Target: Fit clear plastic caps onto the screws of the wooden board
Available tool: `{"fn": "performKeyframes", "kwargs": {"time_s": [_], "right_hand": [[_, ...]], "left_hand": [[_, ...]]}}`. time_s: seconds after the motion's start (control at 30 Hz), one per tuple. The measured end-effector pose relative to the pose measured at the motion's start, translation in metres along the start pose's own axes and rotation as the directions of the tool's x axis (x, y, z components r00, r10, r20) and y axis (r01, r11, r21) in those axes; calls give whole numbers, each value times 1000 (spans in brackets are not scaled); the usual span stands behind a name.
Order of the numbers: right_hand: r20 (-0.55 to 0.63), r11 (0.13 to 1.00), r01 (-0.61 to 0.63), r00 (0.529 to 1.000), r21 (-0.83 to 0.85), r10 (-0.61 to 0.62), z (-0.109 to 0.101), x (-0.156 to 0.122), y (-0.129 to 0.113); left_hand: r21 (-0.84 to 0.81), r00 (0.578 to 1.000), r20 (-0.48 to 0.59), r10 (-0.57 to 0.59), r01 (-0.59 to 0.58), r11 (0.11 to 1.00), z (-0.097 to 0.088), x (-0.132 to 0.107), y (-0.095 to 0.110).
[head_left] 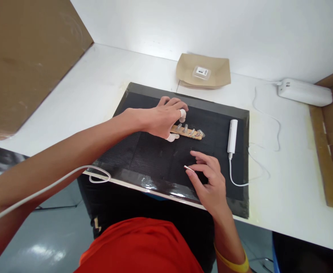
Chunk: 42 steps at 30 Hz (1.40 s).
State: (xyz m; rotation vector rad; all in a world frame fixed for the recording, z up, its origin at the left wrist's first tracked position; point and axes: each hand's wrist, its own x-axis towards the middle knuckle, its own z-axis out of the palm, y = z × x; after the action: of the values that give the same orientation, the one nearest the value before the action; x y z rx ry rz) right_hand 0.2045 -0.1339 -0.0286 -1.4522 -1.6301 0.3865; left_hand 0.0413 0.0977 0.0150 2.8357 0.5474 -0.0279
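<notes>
My left hand (162,119) reaches across the black mat (155,159) and pinches the left end of a narrow tan circuit strip (189,132) that carries several small clear parts. White finger cots cover its thumb and forefinger. My right hand (209,178) rests on the mat nearer to me, its thumb and fingers pinched on a tiny white-tipped piece (188,167). A white pen-shaped tool (232,135) with a white cable lies on the mat just right of the strip.
A brown paper tray (212,74) holding a small clear labelled packet (201,71) sits behind the mat. A white box (304,92) with a cable is at the far right. Cardboard sheets (24,60) flank both sides. A white cable crosses my left forearm.
</notes>
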Motion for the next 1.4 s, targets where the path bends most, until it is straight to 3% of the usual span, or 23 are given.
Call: {"fn": "performKeyframes", "kwargs": {"time_s": [0.83, 1.4], "right_hand": [[4, 1000, -4, 1000, -2, 4, 0, -1, 1], [2, 1000, 0, 1000, 15, 0, 1, 0, 0]], "left_hand": [[38, 996, 80, 26, -29, 999, -1, 9, -1], [107, 996, 63, 56, -63, 992, -1, 11, 2]]}}
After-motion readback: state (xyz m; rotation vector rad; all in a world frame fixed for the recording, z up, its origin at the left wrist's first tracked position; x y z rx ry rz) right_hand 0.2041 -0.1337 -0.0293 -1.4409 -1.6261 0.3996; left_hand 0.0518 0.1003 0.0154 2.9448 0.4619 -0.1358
